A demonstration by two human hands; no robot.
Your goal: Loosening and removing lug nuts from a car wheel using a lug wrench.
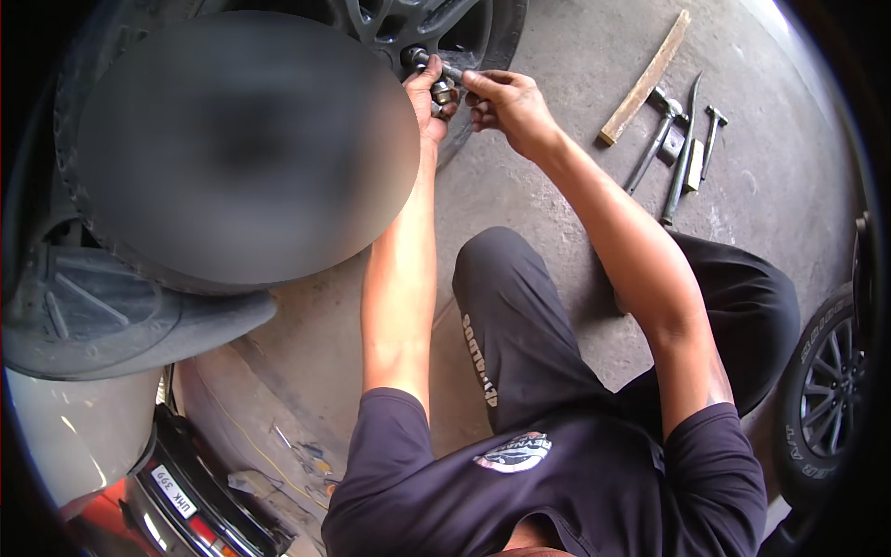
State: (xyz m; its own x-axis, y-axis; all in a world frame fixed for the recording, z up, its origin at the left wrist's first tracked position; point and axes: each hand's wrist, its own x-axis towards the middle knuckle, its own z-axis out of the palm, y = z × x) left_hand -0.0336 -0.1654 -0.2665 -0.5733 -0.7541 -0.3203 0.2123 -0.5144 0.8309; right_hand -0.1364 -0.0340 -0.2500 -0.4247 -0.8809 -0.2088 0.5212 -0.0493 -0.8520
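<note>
My left hand [430, 101] is raised beside the dark alloy wheel [445, 21]. Several shiny metal pieces, which look like lug nuts [443, 91], sit in its fingers, and its thumb lies against a metal socket tool [452, 72]. The tool's round end is at a recess near the wheel's hub. My right hand [505, 104] pinches the outer end of this tool between thumb and fingers, its other fingers curled. A large blurred oval covers much of the wheel side and part of my left forearm.
On the concrete floor lie a wooden strip [647, 80], a hammer [658, 143], a long pry bar [682, 153], a small wood block [694, 166] and a T-shaped metal tool [712, 139]. Another wheel [825, 397] stands at right. A car's rear lamp [203, 530] shows at lower left.
</note>
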